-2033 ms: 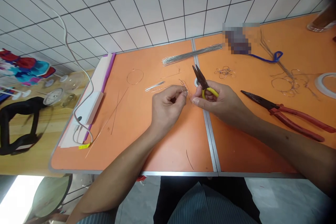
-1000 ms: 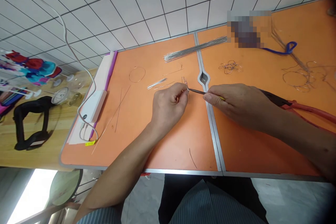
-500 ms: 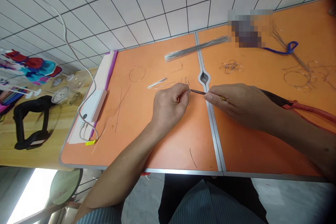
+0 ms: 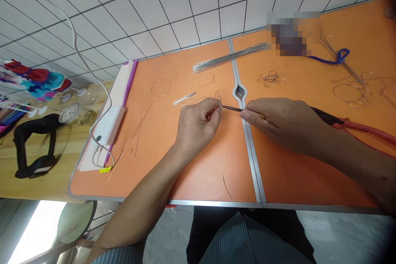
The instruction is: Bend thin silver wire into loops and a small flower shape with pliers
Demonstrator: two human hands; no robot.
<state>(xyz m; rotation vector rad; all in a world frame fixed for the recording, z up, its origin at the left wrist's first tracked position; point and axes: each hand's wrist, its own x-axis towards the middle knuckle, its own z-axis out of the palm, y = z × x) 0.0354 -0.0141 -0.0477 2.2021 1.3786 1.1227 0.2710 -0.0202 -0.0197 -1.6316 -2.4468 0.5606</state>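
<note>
My left hand [image 4: 199,119] is closed in a pinch on a small piece of bent thin wire [image 4: 218,95], whose loops stick out above and below the fingertips. My right hand [image 4: 272,121] is wrapped round a slim tool [image 4: 232,108] with a dark, narrow metal tip and a bit of yellow at the handle. The tip reaches leftward to the wire at my left fingertips. Most of the tool's handle is hidden in my palm, so its exact kind cannot be made out. Beyond my right wrist lie red-handled pliers [image 4: 355,126], partly covered by the forearm.
Wire rods [image 4: 229,57] lie bundled at the back of the orange table [image 4: 210,173]. Short wires [image 4: 185,98], a wire ring [image 4: 161,88] and a wire tangle [image 4: 270,78] lie around. Left are a white power box [image 4: 111,126] and cable; a metal seam [image 4: 252,156] divides the tabletop.
Both hands stay nearly in place, the left shifting very slightly left with the wire. The view has moved a little; the tool tip is still at the wire.
</note>
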